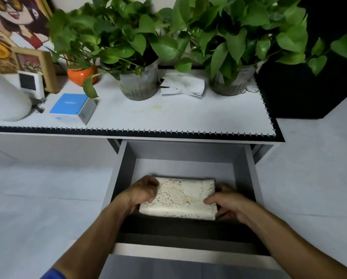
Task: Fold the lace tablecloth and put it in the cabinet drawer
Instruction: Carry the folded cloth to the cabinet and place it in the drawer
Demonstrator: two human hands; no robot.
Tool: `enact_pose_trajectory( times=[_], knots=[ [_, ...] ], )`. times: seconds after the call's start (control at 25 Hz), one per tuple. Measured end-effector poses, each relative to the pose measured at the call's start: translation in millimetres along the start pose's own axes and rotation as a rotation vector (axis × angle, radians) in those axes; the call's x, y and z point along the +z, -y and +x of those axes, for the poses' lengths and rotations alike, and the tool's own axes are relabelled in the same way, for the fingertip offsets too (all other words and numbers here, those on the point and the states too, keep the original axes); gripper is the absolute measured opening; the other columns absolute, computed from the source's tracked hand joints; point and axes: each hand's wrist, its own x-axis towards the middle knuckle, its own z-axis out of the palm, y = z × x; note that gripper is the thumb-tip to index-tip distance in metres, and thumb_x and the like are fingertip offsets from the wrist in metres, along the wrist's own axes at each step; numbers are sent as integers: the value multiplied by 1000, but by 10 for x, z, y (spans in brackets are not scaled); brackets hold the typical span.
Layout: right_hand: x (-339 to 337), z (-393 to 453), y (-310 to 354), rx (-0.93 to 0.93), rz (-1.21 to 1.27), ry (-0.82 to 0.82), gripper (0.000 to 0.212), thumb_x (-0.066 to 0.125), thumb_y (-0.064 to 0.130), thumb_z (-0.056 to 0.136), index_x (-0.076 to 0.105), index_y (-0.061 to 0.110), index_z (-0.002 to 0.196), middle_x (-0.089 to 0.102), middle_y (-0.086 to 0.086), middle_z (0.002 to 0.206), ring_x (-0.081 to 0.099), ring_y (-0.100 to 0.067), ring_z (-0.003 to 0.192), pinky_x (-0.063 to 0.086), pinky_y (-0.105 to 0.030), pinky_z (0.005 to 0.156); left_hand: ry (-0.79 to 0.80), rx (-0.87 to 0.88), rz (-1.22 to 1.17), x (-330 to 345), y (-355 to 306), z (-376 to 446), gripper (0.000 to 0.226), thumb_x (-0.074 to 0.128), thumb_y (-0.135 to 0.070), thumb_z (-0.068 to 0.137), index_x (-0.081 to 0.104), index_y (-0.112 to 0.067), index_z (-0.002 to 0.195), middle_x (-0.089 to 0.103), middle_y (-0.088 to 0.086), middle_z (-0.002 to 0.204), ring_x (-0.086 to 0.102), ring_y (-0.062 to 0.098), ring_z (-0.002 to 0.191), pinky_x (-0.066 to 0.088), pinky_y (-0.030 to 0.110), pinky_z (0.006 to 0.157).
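My feed is evenly lit and soft; beyond the hands (144,193) the cabinet top (168,115) shows bright, shadow pools under the cloth (180,198), and wide-angle edges bow.

The folded lace tablecloth (180,198) lay inside the open drawer (126,170). The left hand (143,193) gripped its left end, fingers curled over the edge; the right hand (227,202) held its right end, thumb on top. On the surface (168,115) above stood two leafy plants in clear pots (139,83), a blue box (72,107), an orange pot (81,74) and a crumpled white tissue (183,85).
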Motion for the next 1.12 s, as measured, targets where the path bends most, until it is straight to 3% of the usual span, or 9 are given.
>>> enact_pose_trajectory(
  times=[0.12,0.2,0.36,0.44,0.6,0.72,0.84,1.0,1.12],
  knots=[
    [85,-178,22,-164,-552,-163,62,66,31,85,33,26,137,58,-4,121,63,-22,96,54,-33,78,-99,125,199,54,18,-5,17,51,-2,91,54,-14,104,52,1,90,50,13,76,44,16,60],
    [130,-439,82,-564,-742,-284,55,64,48,83,35,39,129,54,14,124,58,-10,106,53,-33,85,-103,191,270,38,24,-6,16,48,0,94,50,-13,86,43,6,83,43,28,71,45,35,67],
    [274,-1065,133,-968,-831,328,57,67,67,72,43,48,120,47,32,118,46,12,105,46,-19,87,-172,144,615,-31,-2,-42,24,64,-18,87,55,-21,110,63,4,106,62,26,99,53,37,90],
    [386,-1100,44,-1069,-1013,360,53,68,52,76,43,46,122,53,25,116,45,10,97,41,-18,83,-226,147,749,-115,-149,-124,24,63,-31,88,62,-23,110,68,4,109,67,25,97,55,35,88],
    [330,-954,20,-1153,-1105,46,32,61,46,80,56,36,110,62,15,101,48,-4,90,35,-26,80,-509,359,627,-382,-642,-293,9,65,-34,80,66,-25,77,73,1,85,68,23,80,55,32,76],
    [283,-797,7,-1259,-1126,-538,30,63,47,78,54,25,96,56,5,90,47,-17,81,35,-33,71,-912,575,419,-428,-822,-432,32,58,-44,82,60,-18,63,64,0,61,58,28,65,44,30,61],
    [301,-610,60,-1193,-988,-895,22,73,13,76,52,15,76,55,-2,64,47,-24,63,36,-37,62,-965,728,341,-304,-780,-498,48,54,-44,86,43,-13,52,42,0,43,47,30,53,35,30,53],
    [235,-415,291,-1030,-957,-887,2,58,15,80,57,14,79,60,-3,71,54,-27,69,40,-37,67,-808,756,450,-143,-533,-341,46,54,-42,88,45,-16,51,47,-2,45,53,27,53,38,28,55],
    [106,-275,407,-896,-927,-691,39,63,20,79,58,16,117,59,-1,119,54,-26,109,43,-41,92,-611,669,535,-165,-407,-194,18,64,-30,86,70,-24,101,71,-6,107,64,22,100,51,32,84]
  ],
)
